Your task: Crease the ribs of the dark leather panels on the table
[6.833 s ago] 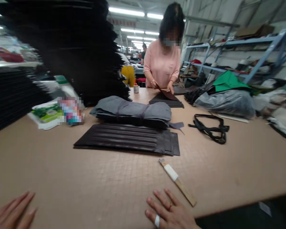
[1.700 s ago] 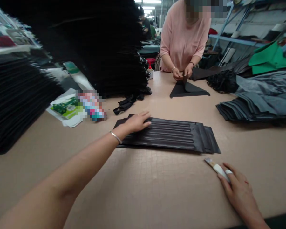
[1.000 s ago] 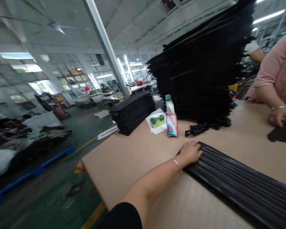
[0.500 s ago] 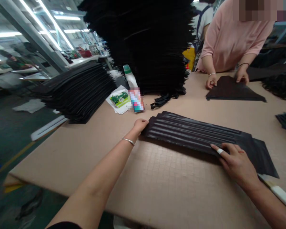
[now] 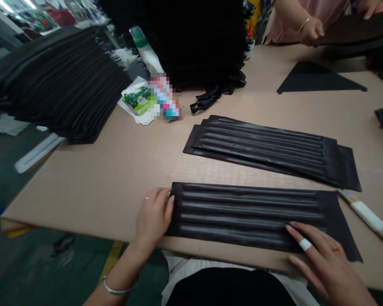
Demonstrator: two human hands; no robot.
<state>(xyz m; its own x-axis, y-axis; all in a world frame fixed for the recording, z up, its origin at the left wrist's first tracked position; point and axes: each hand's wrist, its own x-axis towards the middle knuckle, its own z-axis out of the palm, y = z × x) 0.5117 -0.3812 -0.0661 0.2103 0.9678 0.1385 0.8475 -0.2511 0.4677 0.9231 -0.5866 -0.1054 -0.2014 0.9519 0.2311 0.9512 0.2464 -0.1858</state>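
A dark ribbed panel (image 5: 242,214), apparently leather-like, lies along the near table edge with its raised ribs facing up. My left hand (image 5: 153,214) grips its left edge, thumb and fingers closed around it. Over the panel's lower right part, my right hand (image 5: 324,257) rests with fingers stretched out; white tape wraps one finger. Just beyond is a loose pile of similar ribbed panels (image 5: 268,146), slightly fanned. A slim tool with a white-wrapped handle (image 5: 368,216) lies by the panel's right corner, its tip near the panel.
A tall black stack (image 5: 201,42) rises at the back; another dark stack (image 5: 60,85) leans at the left. Between them lie a green-capped bottle (image 5: 150,57), a green packet (image 5: 140,100) and black strips (image 5: 207,100). Across the table (image 5: 98,182), a co-worker's hand (image 5: 312,32) is beside dark pieces.
One ribbed panel has come off the pile toward me, to the near table edge. Both hands moved nearer with it. The view tilted down. The co-worker's hands left the trapezoid-shaped piece.
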